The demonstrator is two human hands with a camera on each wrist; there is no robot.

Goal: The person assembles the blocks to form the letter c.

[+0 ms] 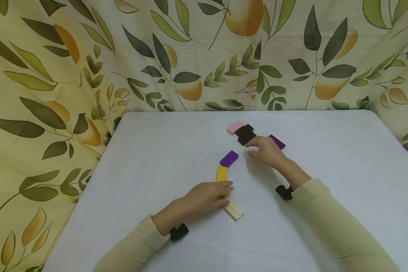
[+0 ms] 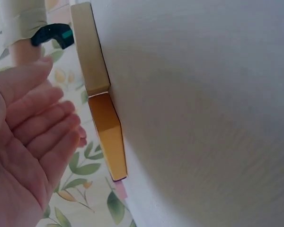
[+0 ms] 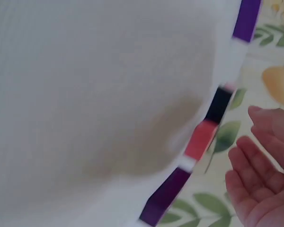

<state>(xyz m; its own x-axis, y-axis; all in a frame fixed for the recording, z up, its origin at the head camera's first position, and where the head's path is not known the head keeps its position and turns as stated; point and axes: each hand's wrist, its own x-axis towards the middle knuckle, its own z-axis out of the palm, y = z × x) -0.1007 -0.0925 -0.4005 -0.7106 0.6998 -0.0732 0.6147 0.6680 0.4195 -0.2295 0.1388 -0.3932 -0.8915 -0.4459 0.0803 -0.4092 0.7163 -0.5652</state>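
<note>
My left hand (image 1: 205,196) hovers over a row of flat blocks, its fingers loosely extended with nothing between them. Beneath it, a yellow block (image 1: 221,173) and a pale wooden block (image 1: 234,210) lie end to end, partly covered in the head view. Farther up the table, my right hand (image 1: 266,151) is beside two dark brown blocks (image 1: 245,134), its thumb apart from relaxed fingers. A coral-red block (image 3: 200,140), hidden behind that hand in the head view, shows in the right wrist view. Just past the right hand lies a dark purple block (image 1: 278,141).
A pink block (image 1: 235,127) touches the dark brown ones at the back. A violet block (image 1: 229,158) lies between the hands, against the yellow block's far end. White cloth covers the table (image 1: 149,158); a leaf-patterned curtain (image 1: 204,56) hangs behind and at the sides.
</note>
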